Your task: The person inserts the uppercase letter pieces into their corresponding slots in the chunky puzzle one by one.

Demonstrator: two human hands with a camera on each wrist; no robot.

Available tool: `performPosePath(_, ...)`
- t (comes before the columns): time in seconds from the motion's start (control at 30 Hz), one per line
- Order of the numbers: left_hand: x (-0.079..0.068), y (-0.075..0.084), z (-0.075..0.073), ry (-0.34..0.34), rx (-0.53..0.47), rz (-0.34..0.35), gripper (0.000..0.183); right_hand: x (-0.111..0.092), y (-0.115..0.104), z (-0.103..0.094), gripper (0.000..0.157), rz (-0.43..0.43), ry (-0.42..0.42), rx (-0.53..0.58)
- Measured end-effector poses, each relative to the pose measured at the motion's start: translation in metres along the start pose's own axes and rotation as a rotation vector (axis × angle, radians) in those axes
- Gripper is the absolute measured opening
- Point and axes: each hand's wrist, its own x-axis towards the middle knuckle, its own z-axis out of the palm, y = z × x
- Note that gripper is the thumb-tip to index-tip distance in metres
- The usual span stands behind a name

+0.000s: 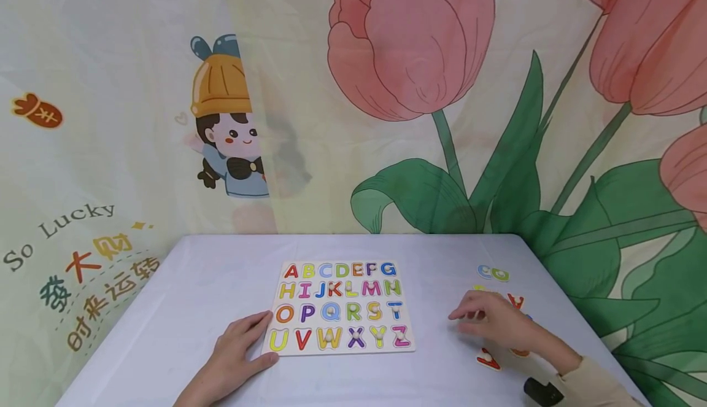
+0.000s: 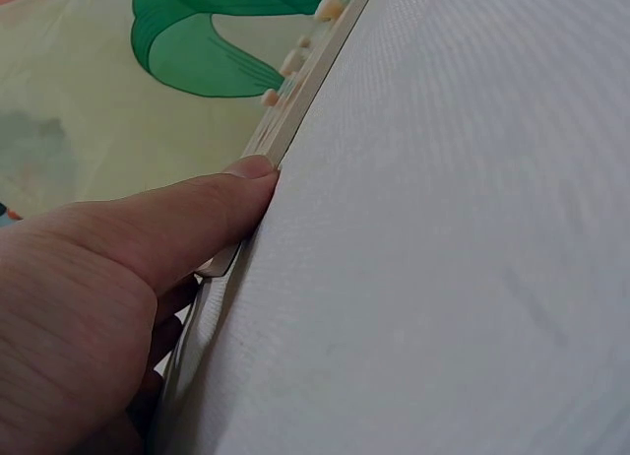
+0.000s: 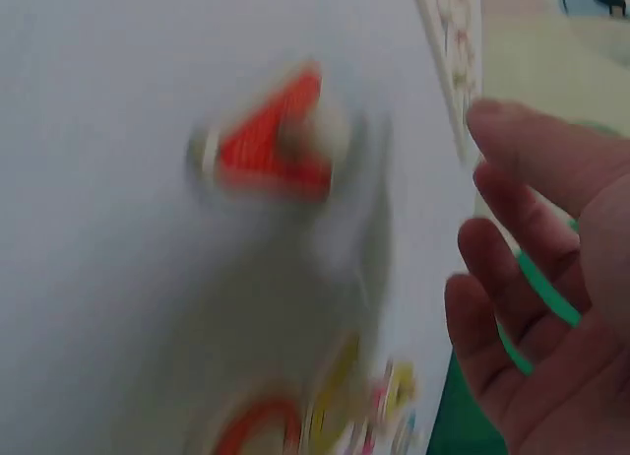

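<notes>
A white alphabet puzzle board point(image 1: 343, 296) with rows of coloured letters lies in the middle of the table; small knobs show on several letters. My left hand point(image 1: 234, 355) holds its near left corner, fingers along the left side. In the left wrist view the thumb point(image 2: 212, 214) presses against the board's edge point(image 2: 305, 105). To the right of the board my right hand point(image 1: 497, 321) hovers over the cloth, fingers loosely bent, holding nothing. Below it lies a red letter piece point(image 1: 488, 359), seen blurred with its knob as a red piece point(image 3: 276, 145) in the right wrist view.
Beyond the right hand lie a light blue letter piece point(image 1: 485, 271) and a green one point(image 1: 500, 275). Another red piece point(image 1: 516, 301) is partly behind that hand. A white cloth covers the table point(image 1: 221, 272), and a printed curtain point(image 1: 309, 149) hangs behind it.
</notes>
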Motion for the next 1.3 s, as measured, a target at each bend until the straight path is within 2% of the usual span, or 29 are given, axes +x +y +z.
performPosePath(0.2, -0.001, -0.001, -0.001, 0.001, 0.004, 0.004, 0.096, -0.024, 0.034, -0.034, 0.021, -0.01, -0.03, -0.017)
performPosePath(0.4, -0.002, -0.003, 0.0, 0.004, 0.001, 0.008, 0.095, -0.033, 0.059, -0.049, 0.027, -0.015, -0.054, 0.009)
performPosePath(0.67, -0.001, -0.002, 0.001, -0.003, -0.007, 0.0, 0.095, -0.033, 0.07, -0.053, 0.021, 0.023, -0.103, -0.004)
performPosePath(0.83, -0.001, -0.001, 0.0, 0.0, -0.015, 0.017, 0.094, -0.036, 0.076, -0.055, 0.019, 0.027, -0.115, -0.002)
performPosePath(1.1, -0.001, -0.001, -0.002, 0.008, -0.008, 0.032, 0.094, -0.038, 0.083, -0.053, 0.016, -0.03, -0.086, 0.018)
performPosePath(1.3, -0.002, -0.003, -0.002, 0.027, -0.018, 0.058, 0.093, -0.038, 0.082, -0.051, 0.012, -0.009, -0.067, 0.04)
